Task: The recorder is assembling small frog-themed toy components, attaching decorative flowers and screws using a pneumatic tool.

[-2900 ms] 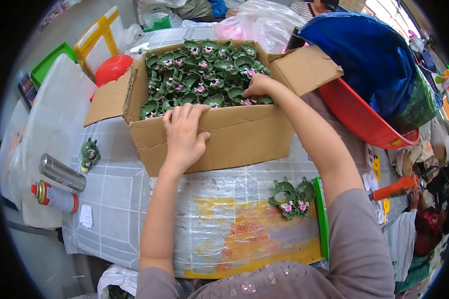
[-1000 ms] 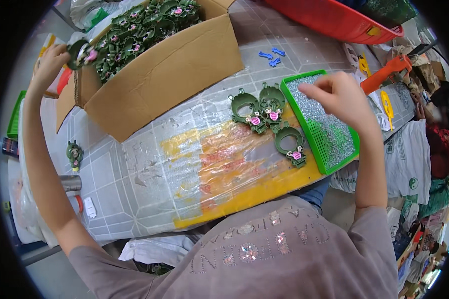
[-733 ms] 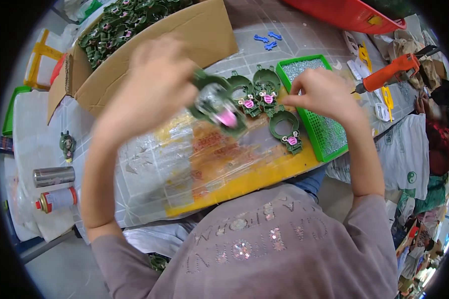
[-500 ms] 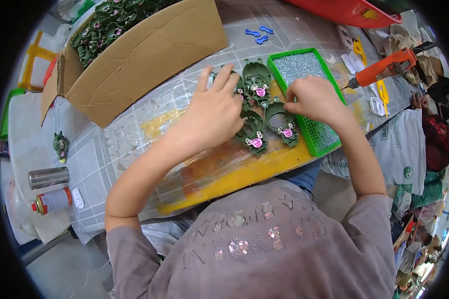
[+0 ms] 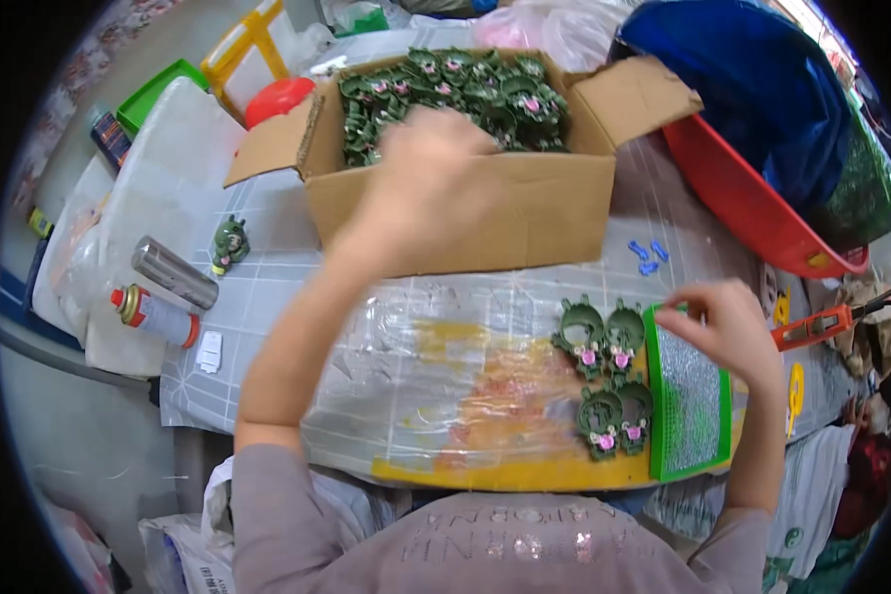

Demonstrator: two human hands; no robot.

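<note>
My left hand (image 5: 434, 183), smeared by motion, is above the front edge of an open cardboard box (image 5: 465, 218). Green figure-shaped plastic parts with pink details (image 5: 505, 94) fill that box. Whether the left fingers hold anything is hidden by the blur. Over the far end of a green tray (image 5: 655, 416) is my right hand (image 5: 731, 322), its fingers curled together; anything between them is too small to make out. Many tiny silvery pieces (image 5: 691, 396) lie in the tray. Just left of it, several similar green plastic parts (image 5: 604, 421) with round openings sit in two rows.
Small blue pieces (image 5: 648, 259) lie behind the tray. An orange power screwdriver (image 5: 812, 329) is at the right, and a red basin (image 5: 752, 203) stands at the back right. A green figure (image 5: 230, 243), a metal cylinder (image 5: 175, 272) and a spray can (image 5: 155, 317) are at the left.
My left hand has left the green parts and moved to the box. My right hand has lifted slightly from beside the parts to the tray's far end. The view has shifted, showing more of the box.
</note>
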